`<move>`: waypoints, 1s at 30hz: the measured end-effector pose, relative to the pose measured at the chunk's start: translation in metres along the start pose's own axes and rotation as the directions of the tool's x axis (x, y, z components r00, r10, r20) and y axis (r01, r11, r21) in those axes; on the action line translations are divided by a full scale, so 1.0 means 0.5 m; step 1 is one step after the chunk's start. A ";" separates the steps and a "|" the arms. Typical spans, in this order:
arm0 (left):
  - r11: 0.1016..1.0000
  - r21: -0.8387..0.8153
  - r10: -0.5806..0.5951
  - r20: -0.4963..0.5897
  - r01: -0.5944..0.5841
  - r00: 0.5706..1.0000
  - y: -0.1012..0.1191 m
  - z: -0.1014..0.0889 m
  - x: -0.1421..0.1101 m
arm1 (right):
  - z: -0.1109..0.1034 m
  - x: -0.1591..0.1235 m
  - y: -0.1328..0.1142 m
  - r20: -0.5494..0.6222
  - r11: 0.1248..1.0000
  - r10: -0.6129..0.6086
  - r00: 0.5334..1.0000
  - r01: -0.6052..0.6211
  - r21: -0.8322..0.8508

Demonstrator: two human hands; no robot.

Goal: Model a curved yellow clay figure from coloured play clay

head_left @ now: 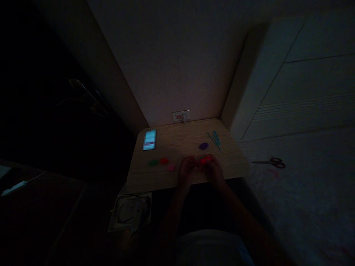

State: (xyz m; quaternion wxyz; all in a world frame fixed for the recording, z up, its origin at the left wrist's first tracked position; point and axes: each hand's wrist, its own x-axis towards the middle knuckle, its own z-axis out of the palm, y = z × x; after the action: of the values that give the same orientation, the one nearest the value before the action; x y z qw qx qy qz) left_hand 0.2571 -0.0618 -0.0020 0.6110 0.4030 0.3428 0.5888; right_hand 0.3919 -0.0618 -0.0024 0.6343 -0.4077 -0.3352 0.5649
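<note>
While the right hand (213, 170) gripped the red piece (205, 160) in its fingers over the table (177, 138), the left hand (188, 170) curled close beside; whether its fingers held anything, can't tell.

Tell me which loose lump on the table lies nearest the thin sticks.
The purple lump, just left of the sticks; the green lump, red lump and pink lump lie together left of the left hand.

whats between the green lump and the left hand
An orange-red lump and a pink one lie between the green lump and the left hand, as the head view shows.
</note>
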 end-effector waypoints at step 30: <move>0.319 0.948 0.343 -0.113 -0.003 0.932 0.158 -0.340 0.058 | -0.031 -0.058 -0.023 0.307 0.528 -0.199 0.931 0.366 -0.767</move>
State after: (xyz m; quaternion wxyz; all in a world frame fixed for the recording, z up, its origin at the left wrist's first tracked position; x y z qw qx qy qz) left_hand 0.0721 -0.0191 -0.0047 0.1420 0.6217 0.6585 0.3996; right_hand 0.4065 -0.0932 0.0021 0.4261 -0.5391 -0.6738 0.2716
